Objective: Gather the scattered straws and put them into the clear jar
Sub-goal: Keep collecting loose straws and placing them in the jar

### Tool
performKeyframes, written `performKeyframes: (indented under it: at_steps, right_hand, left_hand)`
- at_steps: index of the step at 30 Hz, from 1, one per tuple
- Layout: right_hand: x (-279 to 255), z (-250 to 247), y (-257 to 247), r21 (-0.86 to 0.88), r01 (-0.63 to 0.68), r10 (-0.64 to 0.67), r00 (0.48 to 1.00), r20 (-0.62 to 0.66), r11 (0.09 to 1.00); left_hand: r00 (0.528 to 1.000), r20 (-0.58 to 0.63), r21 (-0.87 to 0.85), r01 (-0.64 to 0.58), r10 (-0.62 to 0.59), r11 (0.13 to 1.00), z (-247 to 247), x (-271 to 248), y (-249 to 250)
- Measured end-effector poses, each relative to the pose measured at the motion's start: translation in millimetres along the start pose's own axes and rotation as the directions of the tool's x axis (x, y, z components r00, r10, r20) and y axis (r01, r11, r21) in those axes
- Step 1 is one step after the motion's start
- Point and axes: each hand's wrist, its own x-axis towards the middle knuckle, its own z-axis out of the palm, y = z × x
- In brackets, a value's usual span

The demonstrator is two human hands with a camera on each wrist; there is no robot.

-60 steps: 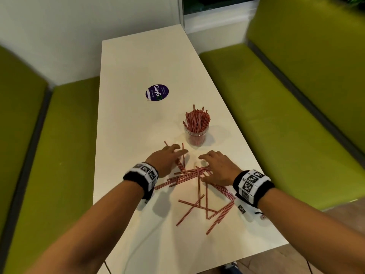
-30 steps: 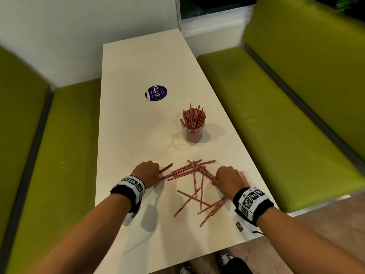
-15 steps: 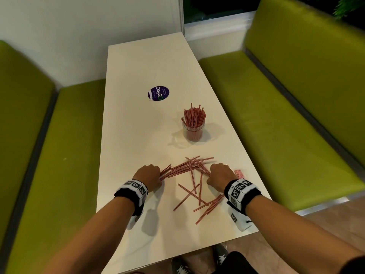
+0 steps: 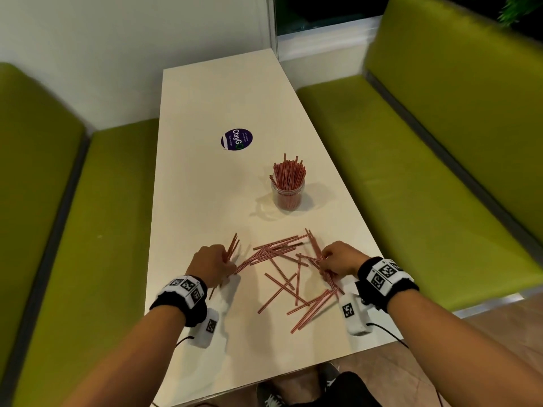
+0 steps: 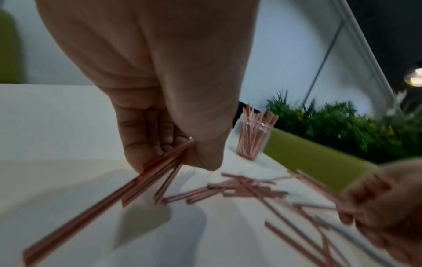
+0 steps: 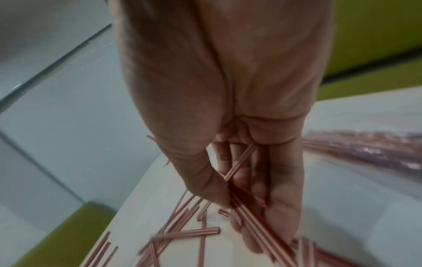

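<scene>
Red-and-white striped straws (image 4: 282,259) lie scattered across the near part of the white table (image 4: 205,201). My left hand (image 4: 213,264) grips a small bundle of straws (image 5: 157,173) at the left of the pile, the bundle tilted up off the table. At the right edge of the pile, my right hand (image 4: 338,261) curls its fingers round several straws (image 6: 246,204). The clear jar (image 4: 287,195) stands upright beyond the pile, packed with straws; the left wrist view shows the jar (image 5: 253,140) too.
A round purple sticker (image 4: 236,139) is on the table farther back. Green benches (image 4: 411,177) run along both sides, and a white wall closes the far end. The table's near edge (image 4: 264,383) is just below my forearms.
Both hands drew back from near the jar toward the near side of the pile and closed on straws. The left hand now holds its bundle lifted, and the pile has spread.
</scene>
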Motion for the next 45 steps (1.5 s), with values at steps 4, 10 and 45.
performKeyframes:
  at_steps: [4,10,45]
  right_hand:
    - [1,6,2,0.313,-0.048,0.037,0.998,0.043,0.948]
    - [10,21,1,0.683,-0.107,0.004,0.988,0.151,0.723]
    - [12,34,-24,0.935,0.039,-0.065,0.998,-0.017,0.352]
  left_hand:
    - [0.998,-0.069,-0.189,-0.009,-0.004,0.982,-11,0,12]
    - [0.994,0.013,-0.397,-0.096,0.111,0.913,-10,2,57]
    - [0.909,-0.192,-0.262,-0.411,0.37,0.873,50,-20,133]
